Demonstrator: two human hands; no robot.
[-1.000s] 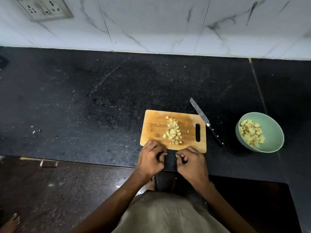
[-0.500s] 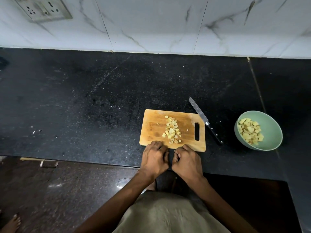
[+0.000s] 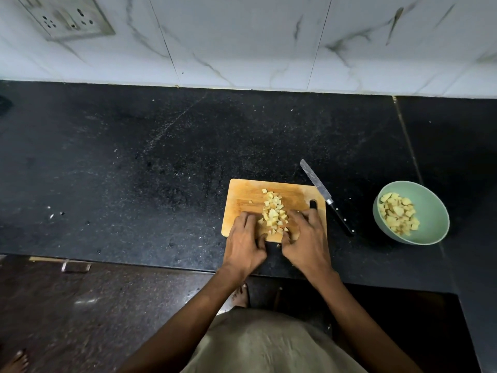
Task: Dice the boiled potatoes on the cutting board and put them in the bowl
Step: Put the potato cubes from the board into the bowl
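Head view, we list: rectangular wooden cutting board (image 3: 242, 200) on the black speckled stone counter (image 3: 134, 170), bearing a pile of small pale-yellow diced potato cubes (image 3: 273, 214). Our left hand (image 3: 246, 244) and right hand (image 3: 305, 242) flank the pile's near end, fingers loosely curved against the cubes, gripping nothing we can see. Black-handled steel knife (image 3: 326, 197) lies just right of the board. Round pale-green bowl (image 3: 430, 211), farther right, holds more cubes.

Home kitchen: granite counter (image 3: 161, 157), marble-tiled wall (image 3: 242, 36).
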